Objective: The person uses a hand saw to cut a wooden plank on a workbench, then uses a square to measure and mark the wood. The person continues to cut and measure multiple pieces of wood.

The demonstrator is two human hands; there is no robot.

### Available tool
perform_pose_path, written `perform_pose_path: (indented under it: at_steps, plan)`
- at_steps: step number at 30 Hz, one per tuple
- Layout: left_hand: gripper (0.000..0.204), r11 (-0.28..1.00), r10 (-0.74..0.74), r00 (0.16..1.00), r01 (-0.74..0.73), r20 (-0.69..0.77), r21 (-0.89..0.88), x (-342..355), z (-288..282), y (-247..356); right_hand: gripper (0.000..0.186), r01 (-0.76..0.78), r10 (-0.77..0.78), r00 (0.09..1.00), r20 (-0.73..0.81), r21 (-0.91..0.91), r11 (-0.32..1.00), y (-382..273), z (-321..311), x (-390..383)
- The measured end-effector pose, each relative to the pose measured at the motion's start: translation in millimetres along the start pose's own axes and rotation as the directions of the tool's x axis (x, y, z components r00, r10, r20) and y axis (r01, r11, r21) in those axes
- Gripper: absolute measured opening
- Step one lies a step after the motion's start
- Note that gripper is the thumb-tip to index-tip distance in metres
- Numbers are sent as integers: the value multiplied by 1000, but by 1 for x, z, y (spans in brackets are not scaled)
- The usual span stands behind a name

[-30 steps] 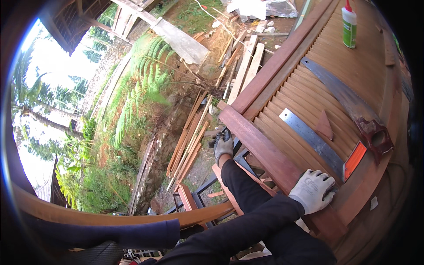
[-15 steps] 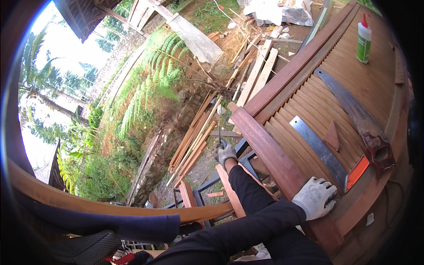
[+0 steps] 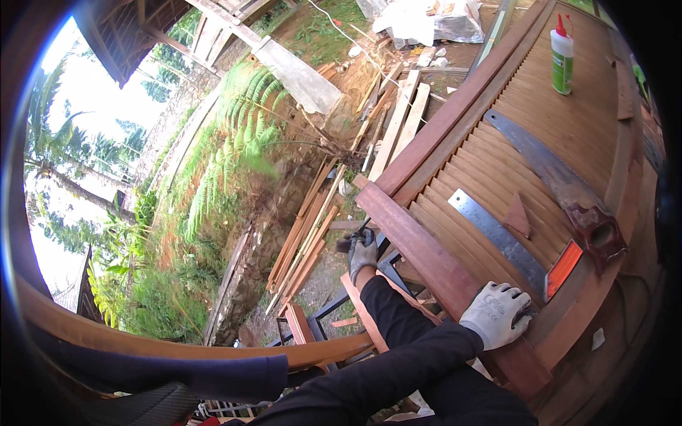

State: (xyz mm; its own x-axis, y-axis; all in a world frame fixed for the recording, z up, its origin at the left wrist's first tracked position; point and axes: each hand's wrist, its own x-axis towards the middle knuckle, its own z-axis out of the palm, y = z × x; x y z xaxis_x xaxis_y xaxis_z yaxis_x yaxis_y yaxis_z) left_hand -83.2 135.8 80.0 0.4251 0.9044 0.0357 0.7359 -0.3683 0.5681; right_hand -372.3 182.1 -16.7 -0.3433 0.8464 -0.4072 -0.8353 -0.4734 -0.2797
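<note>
A louvred wooden door (image 3: 490, 160) lies on its side at the right. My left hand (image 3: 497, 316), in a pale glove, is curled over its reddish near rail (image 3: 426, 252). My left forearm crosses over my right one. Beyond the rail's outer side, my right hand (image 3: 364, 250), gloved in grey, is closed around a dark tool with a thin shaft (image 3: 366, 226); its kind cannot be made out. A try square (image 3: 499, 234) with an orange stock lies on the slats near my left hand. Next to it are a small wooden triangle (image 3: 518, 216) and a handsaw (image 3: 554, 174).
A green and white glue bottle (image 3: 562, 60) with a red tip stands on the door's far part. Below the door is a dark metal frame (image 3: 334, 304). Loose planks (image 3: 309, 231) lie on the ground beside a fern (image 3: 245, 117). A curved wooden rail (image 3: 177, 346) crosses the lower left.
The tool in my right hand has tipped over from an upright position. My left hand keeps its place on the rail. The whole view has shifted slightly, so the door appears farther left.
</note>
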Motion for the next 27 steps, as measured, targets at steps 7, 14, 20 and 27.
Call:
perform_pose_path:
  at_steps: [7, 14, 20, 27]
  plan:
    - [26, 1000, -2, 1000, 2, 15, 13, -1, -2, 1, 16, -109, 108, 994, 15, 239, 965, -18, 9, 11]
    - [27, 1000, 25, 1000, -25, 5, 10, 4, 0, 2, 17, 0, -2, 999, 36, 52, 999, -18, 11, 21]
    - [27, 1000, -27, 1000, 27, 3, -11, -2, -2, -2, 15, -163, 164, 983, -85, 25, 986, -14, 22, -3]
    - [27, 1000, -21, 999, 21, 47, -6, 2, 0, 3, 17, -47, 60, 998, -2, -638, 769, 7, 3, 8]
